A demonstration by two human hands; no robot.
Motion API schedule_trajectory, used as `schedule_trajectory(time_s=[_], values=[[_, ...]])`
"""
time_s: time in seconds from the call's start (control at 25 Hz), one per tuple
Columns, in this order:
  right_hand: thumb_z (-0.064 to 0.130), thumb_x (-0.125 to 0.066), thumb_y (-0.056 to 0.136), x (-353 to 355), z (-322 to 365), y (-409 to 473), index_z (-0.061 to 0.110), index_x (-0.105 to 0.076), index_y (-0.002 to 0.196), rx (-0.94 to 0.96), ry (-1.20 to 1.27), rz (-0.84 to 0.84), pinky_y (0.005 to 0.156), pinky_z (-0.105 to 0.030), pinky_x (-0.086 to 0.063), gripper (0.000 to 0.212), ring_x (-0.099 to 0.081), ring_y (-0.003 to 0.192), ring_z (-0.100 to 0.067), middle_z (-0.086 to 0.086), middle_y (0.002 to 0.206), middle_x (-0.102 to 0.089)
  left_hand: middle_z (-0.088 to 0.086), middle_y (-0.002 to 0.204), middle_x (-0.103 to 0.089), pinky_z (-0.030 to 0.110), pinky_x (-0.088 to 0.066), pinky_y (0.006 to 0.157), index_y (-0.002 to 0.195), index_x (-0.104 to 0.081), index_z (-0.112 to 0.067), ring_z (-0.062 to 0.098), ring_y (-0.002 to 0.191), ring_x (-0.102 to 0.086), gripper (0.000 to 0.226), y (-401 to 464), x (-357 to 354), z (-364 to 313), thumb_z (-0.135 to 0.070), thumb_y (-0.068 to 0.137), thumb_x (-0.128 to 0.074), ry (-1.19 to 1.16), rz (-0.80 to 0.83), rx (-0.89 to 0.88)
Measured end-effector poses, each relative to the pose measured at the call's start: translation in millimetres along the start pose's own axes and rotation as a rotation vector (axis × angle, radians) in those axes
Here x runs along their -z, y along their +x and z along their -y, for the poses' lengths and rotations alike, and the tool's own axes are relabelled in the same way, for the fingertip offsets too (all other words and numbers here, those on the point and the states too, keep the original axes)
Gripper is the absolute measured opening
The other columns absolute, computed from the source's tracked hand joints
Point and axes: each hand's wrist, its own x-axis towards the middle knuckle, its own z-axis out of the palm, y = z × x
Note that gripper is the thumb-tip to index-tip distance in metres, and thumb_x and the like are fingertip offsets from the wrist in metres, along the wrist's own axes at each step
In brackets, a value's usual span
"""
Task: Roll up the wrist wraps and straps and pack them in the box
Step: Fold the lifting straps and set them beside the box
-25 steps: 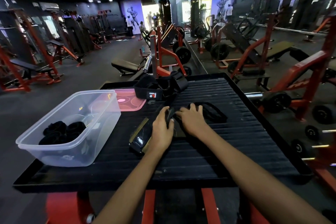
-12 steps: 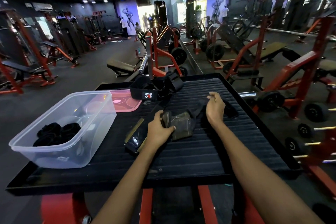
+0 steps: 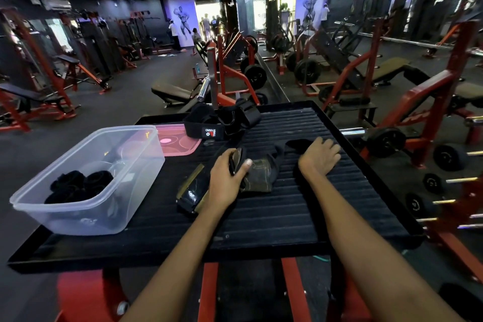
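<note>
Here, the left hand point(image 3: 226, 180) grips the rolled end of a strap point(image 3: 261, 172) on the platform point(image 3: 287, 217). The right hand point(image 3: 320, 155) lies flat, fingers spread, pressing the strap's far end.

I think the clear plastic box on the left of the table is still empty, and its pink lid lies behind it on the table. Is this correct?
Not quite. The head view shows the clear plastic box is not empty: several black rolled wraps already lie on its bottom. The rest holds: the box stands on the left of the table, and the pink lid lies behind it.
</note>
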Motion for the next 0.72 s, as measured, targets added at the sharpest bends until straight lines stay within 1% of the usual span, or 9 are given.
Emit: schedule_trajectory(time_s=[0.12, 0.2, 0.28, 0.32, 0.4, 0.48, 0.52, 0.6, 0.72], values=[[0.011, -0.055, 0.089, 0, -2, 1, 0.003, -0.044, 0.132, -0.091, 0.008, -0.026, 0.105, -0.044, -0.025, 0.045, -0.026, 0.131, -0.042, -0.027, 0.145, -0.028, 0.005, 0.123, -0.055, 0.026, -0.037, 0.097, 0.127, -0.051, -0.016, 0.016, 0.113, -0.052, 0.049, 0, 3, -1, -0.045, 0.088, -0.057, 0.002, 0.02, 0.038], [0.006, -0.052, 0.09, -2, -5, 5, 0.005, -0.049, 0.126, -0.036, 0.066, -0.019, 0.104, -0.044, -0.028, 0.036, -0.034, 0.127, -0.04, -0.025, 0.138, -0.04, 0.004, 0.126, -0.055, 0.032, -0.04, 0.101, 0.128, -0.051, -0.019, 0.017, 0.115, -0.053, 0.053, 1, 5, 2, -0.047, 0.085, -0.061, -0.059, 0.007, 0.101], [-0.003, -0.051, 0.088, 1, -3, 7, 0.005, -0.051, 0.122, 0.073, 0.35, -0.05, 0.101, -0.039, -0.034, 0.035, -0.043, 0.119, -0.035, -0.02, 0.13, -0.047, 0.001, 0.125, -0.057, 0.036, -0.044, 0.1, 0.129, -0.05, -0.021, 0.017, 0.112, -0.056, 0.061, 1, 5, 4, -0.05, 0.078, -0.068, -0.132, -0.016, 0.165], [-0.004, -0.052, 0.086, 4, 1, 7, 0.004, -0.052, 0.119, 0.101, 0.521, -0.066, 0.1, -0.034, -0.036, 0.034, -0.046, 0.116, -0.032, -0.019, 0.127, -0.047, 0.0, 0.124, -0.058, 0.035, -0.046, 0.098, 0.129, -0.05, -0.02, 0.017, 0.108, -0.058, 0.063, 1, 5, 5, -0.048, 0.076, -0.071, -0.162, -0.031, 0.189], [-0.002, -0.06, 0.085, 9, 10, 5, 0.005, -0.061, 0.106, 0.109, 0.772, -0.112, 0.093, -0.023, -0.039, 0.022, -0.054, 0.108, -0.027, -0.014, 0.117, -0.055, -0.003, 0.116, -0.059, 0.026, -0.045, 0.089, 0.13, -0.051, -0.017, 0.014, 0.099, -0.059, 0.059, 1, 6, 2, -0.037, 0.078, -0.073, -0.205, -0.055, 0.224], [0.002, -0.065, 0.083, 13, 20, 0, 0.01, -0.064, 0.091, 0.162, 0.974, -0.099, 0.082, -0.016, -0.044, 0.012, -0.061, 0.095, -0.02, -0.006, 0.096, -0.065, -0.005, 0.114, -0.057, 0.022, -0.042, 0.084, 0.131, -0.05, -0.016, 0.013, 0.096, -0.058, 0.054, 2, 7, 0, -0.031, 0.082, -0.07, -0.238, -0.059, 0.234], [0.001, -0.066, 0.082, 17, 24, -3, 0.012, -0.063, 0.086, 0.201, 1.096, -0.057, 0.078, -0.016, -0.045, 0.013, -0.06, 0.088, -0.016, -0.002, 0.088, -0.064, -0.004, 0.117, -0.057, 0.021, -0.042, 0.085, 0.132, -0.05, -0.017, 0.013, 0.098, -0.059, 0.054, 3, 7, 0, -0.031, 0.084, -0.068, -0.256, -0.054, 0.234], [-0.003, -0.066, 0.08, 25, 30, -5, 0.016, -0.06, 0.083, 0.186, 1.394, 0.086, 0.074, -0.022, -0.049, 0.02, -0.059, 0.08, -0.014, 0.0, 0.082, -0.06, -0.001, 0.125, -0.057, 0.021, -0.043, 0.089, 0.135, -0.048, -0.018, 0.015, 0.106, -0.059, 0.055, 3, 7, 0, -0.034, 0.085, -0.066, -0.296, -0.047, 0.237], [-0.012, -0.055, 0.083, 35, 33, -5, 0.016, -0.056, 0.089, -0.016, 1.909, 0.422, 0.065, -0.029, -0.053, 0.029, -0.067, 0.075, -0.021, -0.009, 0.082, -0.057, 0.001, 0.125, -0.058, 0.019, -0.041, 0.087, 0.134, -0.048, -0.017, 0.013, 0.106, -0.058, 0.054, 3, 5, -1, -0.034, 0.086, -0.064, -0.327, -0.048, 0.264]])
